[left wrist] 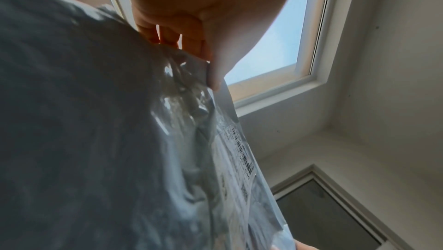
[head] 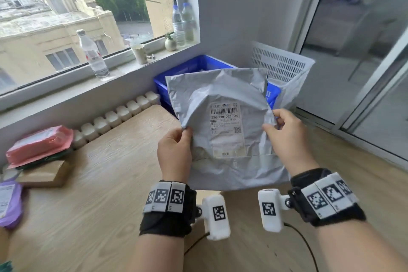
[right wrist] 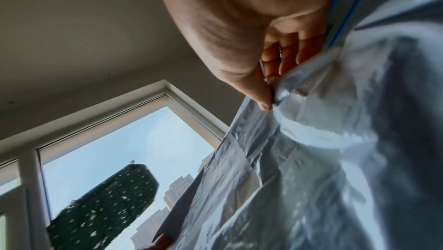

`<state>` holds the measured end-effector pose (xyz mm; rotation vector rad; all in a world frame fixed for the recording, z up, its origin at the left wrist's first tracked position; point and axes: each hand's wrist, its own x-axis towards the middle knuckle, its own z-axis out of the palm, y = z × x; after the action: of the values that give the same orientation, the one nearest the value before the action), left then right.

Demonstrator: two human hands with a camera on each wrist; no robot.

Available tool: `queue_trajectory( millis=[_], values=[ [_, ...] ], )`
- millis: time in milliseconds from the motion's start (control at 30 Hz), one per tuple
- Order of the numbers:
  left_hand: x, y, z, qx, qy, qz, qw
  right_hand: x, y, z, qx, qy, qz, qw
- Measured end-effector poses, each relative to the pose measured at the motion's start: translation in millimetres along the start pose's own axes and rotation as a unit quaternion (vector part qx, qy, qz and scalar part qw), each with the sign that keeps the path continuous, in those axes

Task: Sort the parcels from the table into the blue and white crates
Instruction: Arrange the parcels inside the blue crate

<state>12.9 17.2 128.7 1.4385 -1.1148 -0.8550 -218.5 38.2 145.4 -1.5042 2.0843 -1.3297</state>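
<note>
Hanging between left hand point(head: 174, 152) and right hand point(head: 287, 139): grey parcel point(head: 223, 104), edges pinched.

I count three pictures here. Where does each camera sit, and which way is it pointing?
Head: worn on the head, looking forward and down at the grey parcel, the blue crate and the white crate; shows the left hand, the right hand and both banded forearms.
Left wrist: under the left hand, looking up along its fingers to the window.
Right wrist: under the right hand, looking up along its thumb.
Shared: all three show the grey parcel pinched at its edges.
</note>
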Motion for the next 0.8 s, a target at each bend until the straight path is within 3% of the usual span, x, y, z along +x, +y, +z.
queue_trajectory(
  millis=[267, 533, 800],
  values=[
    [40.9, -7.5, 107.7, 0.039, -0.030, -0.016, 0.999, 90.1, 66.2, -7.3, -0.018, -0.010, 0.021, 1.000],
    [138.5, -9.2, 211.2, 0.082, -0.019, -0.040, 0.996, 211.2, 101.9, 17.4, -0.081, -0.052, 0.027, 0.995],
    [206.7, -26.0, 275.3, 0.104, -0.010, -0.063, 0.992, 311.1, 132.3, 55.1, -0.098, -0.074, 0.004, 0.992]
  ],
)
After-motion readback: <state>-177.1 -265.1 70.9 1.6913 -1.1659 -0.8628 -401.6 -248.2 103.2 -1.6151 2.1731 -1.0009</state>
